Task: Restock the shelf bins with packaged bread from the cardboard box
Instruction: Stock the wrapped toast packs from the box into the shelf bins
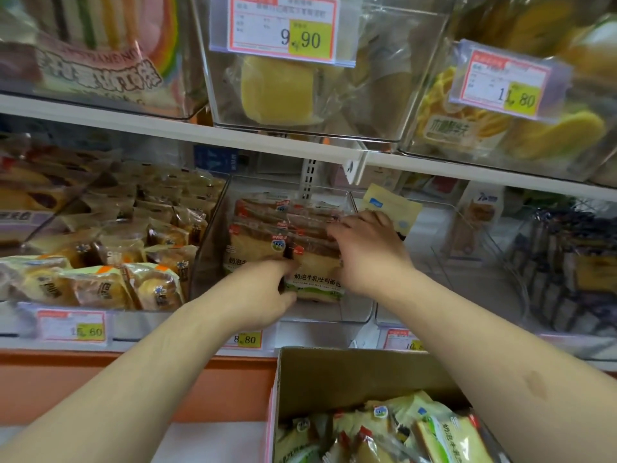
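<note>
Here both hands are inside the clear middle bin (pixel 360 315) on the lower shelf, working on the front bread packet (pixel 317 279), which stands upright at the bin's near wall with its printed face toward the camera and its long axis running from 9 to 3 o'clock. The left hand (pixel 263 292) sits at the packet's 8 o'clock corner, its fingers (pixel 283 265) curled round the left edge in a pinch; the right hand (pixel 367 248) lies at 2 o'clock of it, draped over the top of the row with its fingers (pixel 337 228) bent down onto the wrappers, gripping or pressing, I cannot tell which. Behind the front packet, toward 12 o'clock, more packets of the same bread (pixel 260 225) stand in two files, so the bin looks largely filled, and the move ahead likely turns on seating this packet square against them. The cardboard box (pixel 334 375) lies at 6 o'clock, below the shelf edge, with further packets (pixel 430 429) in it, nearer the right arm. At 9 o'clock a neighbouring bin holds small wrapped buns (pixel 133 262); at 3 o'clock another bin holds dark wrapped goods (pixel 567 262). The upper shelf (pixel 200 132) and its hanging price tag (pixel 283 28) overhang at 12 o'clock, limiting how high a packet can be lifted in
</note>
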